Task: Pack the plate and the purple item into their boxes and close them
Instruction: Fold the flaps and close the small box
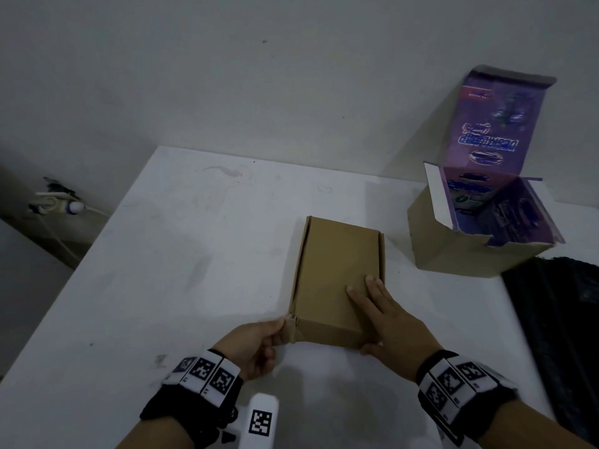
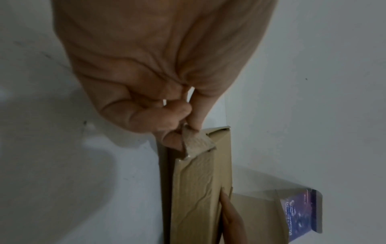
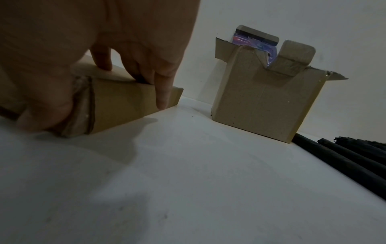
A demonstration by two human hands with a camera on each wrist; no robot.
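A pale grey wall [image 1: 291, 69] is standing behind a white worktop [image 1: 162, 270], which is running from the near edge back to that wall, with its left edge falling away toward a dim floor where a white cable [image 1: 55, 202] is lying. Broad bare surface is lying open on the left and in front of the boxes, while a black ribbed mat [image 1: 557, 319] is taking up the right edge. An open cardboard box [image 1: 453, 251] is sitting at the back right, close to the wall and well apart from the hands, its purple printed lid [image 1: 499, 121] standing upright and its flaps spread. A flat brown box [image 1: 337, 280] is lying closed in the middle of the worktop; its contents are hidden. The right hand [image 1: 385, 322] is resting across its near right corner, fingers [image 3: 163, 92] straight over the top and down the side, thumb against the front face. The left hand [image 1: 256, 345] is pinching a small torn cardboard tab [image 2: 196, 142] at the near left corner between thumb and curled fingers [image 2: 158, 115].
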